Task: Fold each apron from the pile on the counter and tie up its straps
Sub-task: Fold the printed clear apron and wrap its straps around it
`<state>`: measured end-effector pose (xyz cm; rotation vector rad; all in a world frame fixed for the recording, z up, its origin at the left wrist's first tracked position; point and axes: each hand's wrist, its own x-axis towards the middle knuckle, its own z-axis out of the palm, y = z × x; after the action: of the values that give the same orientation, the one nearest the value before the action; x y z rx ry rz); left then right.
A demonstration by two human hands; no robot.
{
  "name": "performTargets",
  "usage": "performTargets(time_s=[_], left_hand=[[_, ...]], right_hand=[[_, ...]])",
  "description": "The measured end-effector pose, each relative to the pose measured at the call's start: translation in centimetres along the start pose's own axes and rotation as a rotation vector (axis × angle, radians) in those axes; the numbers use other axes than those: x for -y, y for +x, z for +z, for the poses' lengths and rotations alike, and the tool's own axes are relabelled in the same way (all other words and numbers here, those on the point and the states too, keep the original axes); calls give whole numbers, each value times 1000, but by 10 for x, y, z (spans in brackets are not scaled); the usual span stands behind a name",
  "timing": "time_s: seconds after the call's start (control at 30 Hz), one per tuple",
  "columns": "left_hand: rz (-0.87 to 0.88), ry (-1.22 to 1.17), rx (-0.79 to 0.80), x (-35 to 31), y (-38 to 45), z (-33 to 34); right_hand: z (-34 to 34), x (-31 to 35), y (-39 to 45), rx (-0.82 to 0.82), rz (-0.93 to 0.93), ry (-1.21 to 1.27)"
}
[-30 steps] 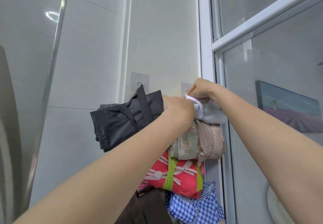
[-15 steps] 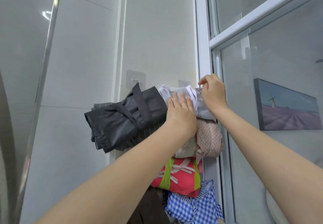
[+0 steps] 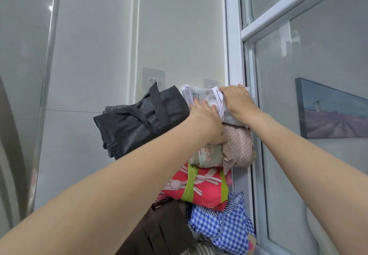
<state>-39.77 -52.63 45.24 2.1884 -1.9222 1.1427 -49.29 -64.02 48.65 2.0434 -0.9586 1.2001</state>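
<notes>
A white folded apron bundle, tied with its white strap, hangs at a clear wall hook. My left hand lies flat against its lower left side with straight fingers. My right hand presses on its right end, palm down. A black rolled apron hangs from the other hook to the left. Below hang a dotted beige bundle, a floral green one, a red one with a green strap and a blue checked one.
The white tiled wall stands behind the bundles. A white window frame runs up just right of the hooks, with glass beyond it. A brown apron hangs at the bottom. A steel edge is at left.
My right hand has come down from the hook onto the right end of the white bundle. My left hand has opened flat against it and slid slightly lower.
</notes>
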Motion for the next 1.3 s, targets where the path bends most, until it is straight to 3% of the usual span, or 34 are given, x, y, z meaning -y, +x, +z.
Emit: performTargets(time_s=[0.17,0.37,0.47,0.6,0.7,0.83,0.9,0.97,1.1,1.3], left_hand=[[-66,57,-66,-6,-10,-12],[-25,69,-134,-1,-25,-11],[-23,86,-185,9,-22,-6],[-28,45,-306,14,-15,-2],[9,154,-394,14,-13,-2],[34,219,-547,14,-21,-21],[39,267,-644,13,-31,-26],[88,284,-556,4,-27,-13],[97,225,-408,-2,-15,4],[108,188,-438,1,-3,5]], right_hand=[[-22,5,0,2,11,-37],[-27,5,-11,52,60,20],[-31,16,-3,41,99,205],[-41,19,7,45,-27,302],[-56,12,15,46,57,451],[-81,-1,19,171,198,729],[-85,0,18,288,217,712],[-75,6,15,342,245,552],[-28,16,16,41,410,307],[-11,23,30,-188,560,348]])
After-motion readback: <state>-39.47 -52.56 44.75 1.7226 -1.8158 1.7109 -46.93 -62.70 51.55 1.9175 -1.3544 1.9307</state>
